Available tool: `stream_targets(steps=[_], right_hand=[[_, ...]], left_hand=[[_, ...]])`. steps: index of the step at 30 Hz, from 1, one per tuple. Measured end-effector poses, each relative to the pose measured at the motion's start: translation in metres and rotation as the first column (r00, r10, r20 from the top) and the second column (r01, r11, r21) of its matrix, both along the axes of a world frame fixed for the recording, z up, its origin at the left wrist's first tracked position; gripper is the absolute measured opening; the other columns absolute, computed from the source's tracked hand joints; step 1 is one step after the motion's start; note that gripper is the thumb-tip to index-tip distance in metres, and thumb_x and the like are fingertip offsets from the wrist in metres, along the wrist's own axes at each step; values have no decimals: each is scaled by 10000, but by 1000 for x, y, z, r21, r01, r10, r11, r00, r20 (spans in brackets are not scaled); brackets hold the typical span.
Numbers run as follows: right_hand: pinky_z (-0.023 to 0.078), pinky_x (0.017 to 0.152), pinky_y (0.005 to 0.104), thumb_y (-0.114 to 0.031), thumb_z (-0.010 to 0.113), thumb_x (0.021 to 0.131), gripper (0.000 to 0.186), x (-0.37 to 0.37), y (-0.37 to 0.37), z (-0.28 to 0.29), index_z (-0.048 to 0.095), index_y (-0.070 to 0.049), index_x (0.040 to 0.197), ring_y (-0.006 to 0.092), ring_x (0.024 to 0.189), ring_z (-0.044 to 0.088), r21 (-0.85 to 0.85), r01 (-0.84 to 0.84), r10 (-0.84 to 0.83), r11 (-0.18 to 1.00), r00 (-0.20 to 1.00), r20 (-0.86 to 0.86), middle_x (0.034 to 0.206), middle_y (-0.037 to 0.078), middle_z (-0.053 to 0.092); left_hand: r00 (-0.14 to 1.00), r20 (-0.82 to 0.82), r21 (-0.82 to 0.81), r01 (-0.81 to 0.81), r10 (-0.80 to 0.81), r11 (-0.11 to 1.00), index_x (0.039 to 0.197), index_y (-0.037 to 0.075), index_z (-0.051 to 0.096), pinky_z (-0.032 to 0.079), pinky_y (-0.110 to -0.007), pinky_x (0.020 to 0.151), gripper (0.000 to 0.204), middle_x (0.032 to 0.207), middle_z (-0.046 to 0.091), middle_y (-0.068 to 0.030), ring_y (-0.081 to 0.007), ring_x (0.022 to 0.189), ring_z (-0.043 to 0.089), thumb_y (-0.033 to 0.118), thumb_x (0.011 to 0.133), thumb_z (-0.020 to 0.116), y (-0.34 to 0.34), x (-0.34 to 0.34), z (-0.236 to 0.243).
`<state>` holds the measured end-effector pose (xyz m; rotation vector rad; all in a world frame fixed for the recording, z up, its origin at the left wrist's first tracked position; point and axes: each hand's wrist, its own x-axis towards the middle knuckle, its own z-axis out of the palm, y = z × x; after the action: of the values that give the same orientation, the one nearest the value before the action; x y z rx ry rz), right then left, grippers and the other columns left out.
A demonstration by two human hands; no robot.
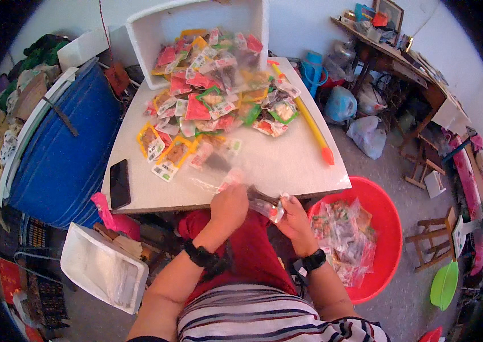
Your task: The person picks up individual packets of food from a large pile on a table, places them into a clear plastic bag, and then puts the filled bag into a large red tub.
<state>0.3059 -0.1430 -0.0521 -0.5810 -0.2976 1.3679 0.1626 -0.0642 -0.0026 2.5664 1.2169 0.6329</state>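
At the near edge of the white table, a clear plastic bag with something dark in it stretches between my two hands. My left hand is closed on its left end; a blurred red-and-clear piece of packaging shows just beyond the fist. My right hand pinches the other end between thumb and fingers. Farther up the table lies a heap of small sealed food packets, red, yellow and green. It spills from a white foam box tipped on its side. Two yellow-edged packets lie nearest me.
A black phone rests at the table's left edge. Along the right side lies a yellow tube with an orange end. On the floor at right, a red basin holds clear plastic packaging. A foam box and blue barrel stand left.
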Motion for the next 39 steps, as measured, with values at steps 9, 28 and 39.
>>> stream_targets(steps=[9, 28, 39], right_hand=[[415, 615, 297, -118, 427, 776, 150, -40, 60, 0, 492, 11, 817, 181, 708, 513, -67, -72, 78, 995, 993, 93, 750, 87, 518], [420, 559, 235, -63, 456, 724, 133, -42, 66, -8, 506, -44, 846, 134, 685, 520, -98, -88, 103, 991, 982, 157, 741, 44, 537], [432, 564, 248, -74, 484, 757, 129, -26, 23, 11, 477, -62, 885, 140, 698, 526, -289, 79, 53, 954, 905, 421, 791, 32, 516]], left_hand=[[1000, -9, -71, -27, 26, 997, 755, 36, 503, 416, -415, 581, 123, 721, 524, -153, -326, 672, 517, 137, 733, 437, -8, -10, -1], [998, 63, -29, 3, -1, 1000, 789, 42, 501, 414, -413, 573, 122, 739, 526, -162, -333, 675, 513, 135, 719, 462, -12, -16, -21], [989, 39, 386, 118, -144, 915, 930, 108, 513, 260, -453, 851, 297, 1029, 432, -98, -287, 993, 385, 151, 639, 552, -10, -31, -30]])
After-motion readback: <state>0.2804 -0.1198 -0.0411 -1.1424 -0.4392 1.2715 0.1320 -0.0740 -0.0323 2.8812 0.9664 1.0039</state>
